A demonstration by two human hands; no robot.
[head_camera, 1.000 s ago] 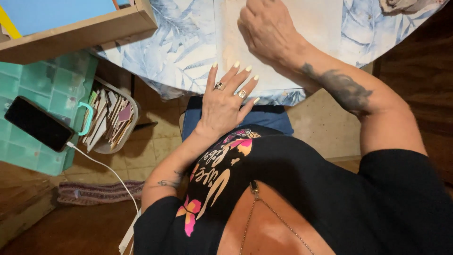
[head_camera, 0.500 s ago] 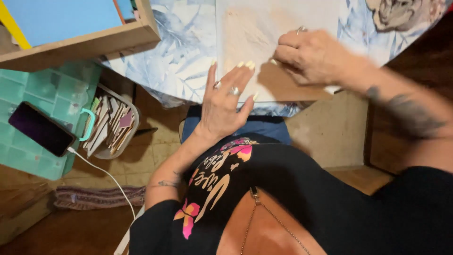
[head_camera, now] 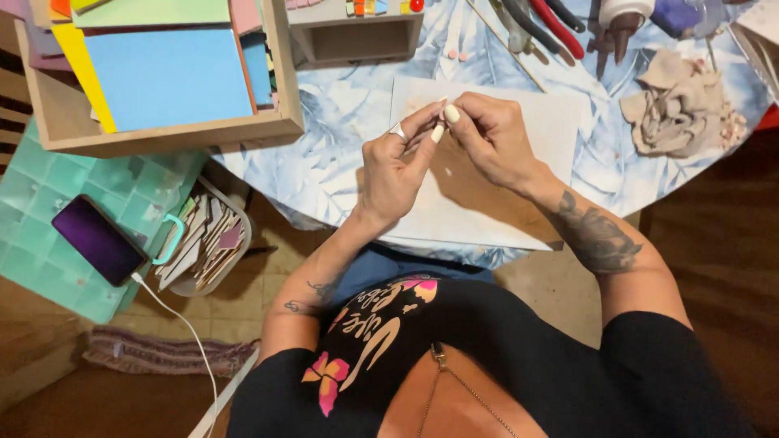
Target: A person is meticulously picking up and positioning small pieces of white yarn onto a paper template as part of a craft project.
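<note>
Our left hand and right hand pinch a tiny pale piece by its edges, seemingly light and fragile, above the flat beige board.

A pale blue leaf pattern is seen on the tablecloth. Left of it, the wooden tray is filled with sheets — blue, yellow, green. Below the tray, a purple-screened phone is laid on mint-green tiles.
</note>
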